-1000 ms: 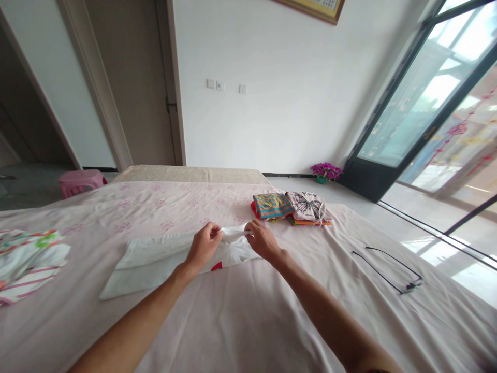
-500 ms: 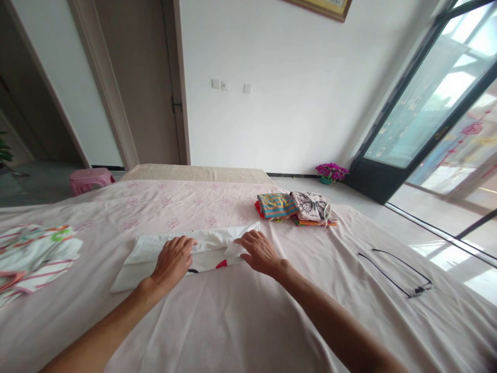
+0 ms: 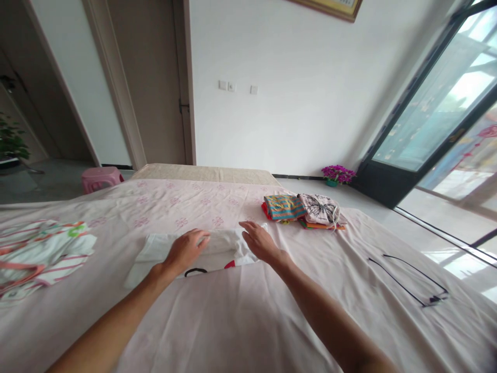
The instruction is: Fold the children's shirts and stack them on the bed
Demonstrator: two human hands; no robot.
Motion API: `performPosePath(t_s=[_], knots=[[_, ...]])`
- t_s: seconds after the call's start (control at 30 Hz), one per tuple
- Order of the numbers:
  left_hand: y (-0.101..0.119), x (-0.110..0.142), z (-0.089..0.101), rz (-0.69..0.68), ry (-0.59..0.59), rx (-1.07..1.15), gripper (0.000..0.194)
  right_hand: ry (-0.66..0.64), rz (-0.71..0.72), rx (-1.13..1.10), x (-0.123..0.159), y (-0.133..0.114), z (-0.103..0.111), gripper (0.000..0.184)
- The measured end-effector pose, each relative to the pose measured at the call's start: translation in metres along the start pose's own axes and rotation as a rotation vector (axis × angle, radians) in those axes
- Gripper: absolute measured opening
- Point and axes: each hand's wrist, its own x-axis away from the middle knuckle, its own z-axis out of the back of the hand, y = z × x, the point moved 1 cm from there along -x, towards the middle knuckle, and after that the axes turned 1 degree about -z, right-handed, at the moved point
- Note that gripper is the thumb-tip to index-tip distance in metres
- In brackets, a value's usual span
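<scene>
A folded white garment (image 3: 223, 248), with a black curve and a red patch printed on its near side, lies flattened in a long strip on the pink bedsheet (image 3: 233, 321). My left hand (image 3: 188, 247) is over the strip's middle-left part, fingers loosely curved and holding nothing. Over its right end is my right hand (image 3: 259, 241), fingers stretched out and a little apart. Whether the fingertips touch the cloth is hard to tell.
Folded colourful clothes (image 3: 285, 207) and a folded butterfly-print garment (image 3: 319, 208) sit beyond my right hand. Black-framed glasses (image 3: 435, 299) lie at the right. A loose striped garment (image 3: 50, 256) is at the left. A pink stool (image 3: 101, 178) stands past the bed.
Both hands have lifted slightly off the white garment, their fingers coming away from its folded layer. More of the black print shows. The view has shifted a little to the left.
</scene>
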Motion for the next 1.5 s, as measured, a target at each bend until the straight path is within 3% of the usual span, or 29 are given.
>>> performPosePath(t_s=[0.07,0.17,0.3,0.43,0.53,0.7,0.83,0.97,1.1,1.3,1.5], knots=[[0.017,-0.013,-0.025,-0.121,-0.028,0.008,0.046,-0.022,0.01,0.071,-0.009,-0.006,-0.018,0.049],[0.031,-0.022,-0.057,-0.177,-0.085,-0.073,0.056,-0.066,-0.045,0.192,-0.011,-0.001,-0.045,0.057],[0.025,-0.017,-0.07,-0.2,-0.137,-0.183,0.062,-0.085,-0.117,0.305,0.0,0.029,-0.06,0.06],[-0.003,-0.007,-0.055,-0.191,-0.155,-0.233,0.062,-0.095,-0.093,0.365,0.005,0.051,-0.058,0.06],[-0.035,0.007,-0.036,-0.109,-0.139,-0.28,0.06,-0.119,-0.127,0.391,0.006,0.058,-0.055,0.06],[-0.093,0.037,-0.005,0.136,-0.114,-0.4,0.057,-0.196,-0.152,0.429,0.002,0.063,-0.05,0.058],[-0.119,0.052,0.009,0.355,-0.086,-0.476,0.054,-0.25,-0.185,0.436,-0.01,0.051,-0.042,0.056],[-0.125,0.056,0.015,0.508,-0.032,-0.499,0.061,-0.124,-0.044,0.34,-0.013,0.022,-0.043,0.057],[-0.121,0.062,0.025,0.558,0.015,-0.489,0.063,-0.094,0.107,0.249,0.004,0.006,-0.057,0.054],[-0.111,0.069,0.041,0.689,-0.004,-0.376,0.059,-0.088,0.106,0.22,0.013,0.008,-0.063,0.053],[-0.123,0.062,0.053,0.899,-0.107,-0.105,0.058,-0.062,0.091,0.214,0.013,0.006,-0.062,0.054]])
